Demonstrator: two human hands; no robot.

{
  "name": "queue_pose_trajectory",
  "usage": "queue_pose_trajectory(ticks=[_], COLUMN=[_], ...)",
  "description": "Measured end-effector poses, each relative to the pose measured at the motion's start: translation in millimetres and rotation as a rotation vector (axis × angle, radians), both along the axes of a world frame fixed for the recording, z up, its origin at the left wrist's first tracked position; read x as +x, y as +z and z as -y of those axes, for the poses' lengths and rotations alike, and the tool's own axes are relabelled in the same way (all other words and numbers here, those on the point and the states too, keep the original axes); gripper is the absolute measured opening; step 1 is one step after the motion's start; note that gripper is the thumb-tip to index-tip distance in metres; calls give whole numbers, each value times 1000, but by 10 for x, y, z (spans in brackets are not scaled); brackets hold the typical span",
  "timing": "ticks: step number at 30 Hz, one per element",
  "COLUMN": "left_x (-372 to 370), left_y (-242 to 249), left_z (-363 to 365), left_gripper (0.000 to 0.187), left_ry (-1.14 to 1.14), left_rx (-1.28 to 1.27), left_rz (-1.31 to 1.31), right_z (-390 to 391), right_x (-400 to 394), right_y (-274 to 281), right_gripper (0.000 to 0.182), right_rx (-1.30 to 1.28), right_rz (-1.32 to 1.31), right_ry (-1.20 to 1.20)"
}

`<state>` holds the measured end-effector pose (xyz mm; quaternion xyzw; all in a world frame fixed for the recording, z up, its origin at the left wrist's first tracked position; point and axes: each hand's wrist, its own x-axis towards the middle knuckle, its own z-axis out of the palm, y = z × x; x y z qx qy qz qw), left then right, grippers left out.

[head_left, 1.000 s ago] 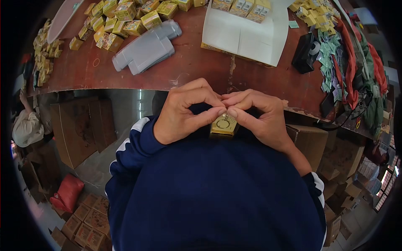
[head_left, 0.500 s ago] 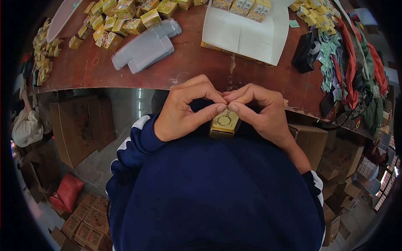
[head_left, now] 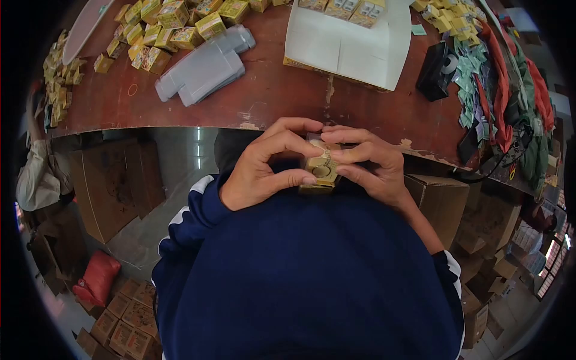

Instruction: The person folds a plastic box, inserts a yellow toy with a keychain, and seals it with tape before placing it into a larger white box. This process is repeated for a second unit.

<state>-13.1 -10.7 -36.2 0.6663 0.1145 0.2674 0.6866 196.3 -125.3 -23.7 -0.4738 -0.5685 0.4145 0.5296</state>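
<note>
A small yellow box (head_left: 321,172) with a ring and short chain (head_left: 322,170) lying on its top sits close to my body, below the table edge. My left hand (head_left: 270,159) is at its left side, fingers curved over the far part of the top and the thumb at the near left. From the right, my right hand (head_left: 371,162) reaches over the chain end, its fingertips on the box and its thumb along the right side. Both hands hold the box between them. What supports it underneath is hidden.
The red-brown table (head_left: 276,96) carries clear plastic sheets (head_left: 207,69), a white open carton (head_left: 348,51), a pile of yellow boxes (head_left: 174,24), a black device (head_left: 436,72) and green packets (head_left: 472,75). Brown cartons (head_left: 108,186) stand below. Another person's sleeve (head_left: 37,177) shows far left.
My fingertips have parted from their pinch at the chain and spread onto the box's top and sides. The ring and chain now lie flatter on the box. The view has shifted slightly.
</note>
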Motion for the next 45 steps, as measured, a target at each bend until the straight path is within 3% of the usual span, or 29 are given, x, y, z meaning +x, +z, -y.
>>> queue_pose_trajectory(ticks=[2, 5, 9, 11, 12, 14, 16, 19, 24, 28, 32, 38, 45], left_x=[16, 9, 83, 134, 165, 202, 256, 307, 302, 295, 299, 287, 296], left_y=[-3, 57, 19, 49, 40, 33, 34, 30, 29, 0, -59, -83, -78], left_z=[66, 57, 51, -22, -46, -101, -137, -153, -173, -190, -184, -174, -163], left_gripper=[25, 19, 19, 18, 18, 19, 18, 17, 15, 15, 15, 16, 16], left_ry=[-28, -14, 42, 85, 59, 110, 90, 76, 85, 93, 97, 95, 122], left_rx=[-420, -430, -360, -330, -327, -228, -200, -174, -202, -204, -242, -267, -214], left_rz=[-5, -140, 20, 84, 98, 106, 97, 60, 24, 3, -3, -8, 24], right_z=[7, 17, 37, 67, 11, 63, 100, -3, -45, -103, -36, 33, -14], right_x=[-35, -31, 103, 253, 499, 1116, 1558, 1769, 1956, 1856, 1851, 1644, 1632], right_y=[-29, -52, 94, 298, 228, -8, -243, -378, -556, -394, -402, -668, -812], right_gripper=[19, 20, 26, 27, 31, 33, 33, 30, 27, 13, 13, 12, 15], right_rx=[-59, -40, 11, -195, -46, -23, -146, -324, -321, -329, -219, -5, 7], right_rz=[-41, 35, 36, -91, -82, -91, 20, 82, 8, -296, -489, -361, -314], right_ry=[-53, -100, -111, -505, -750, -1137, -1225, -1249, -1130, -1145, -1072, -1071, -1154])
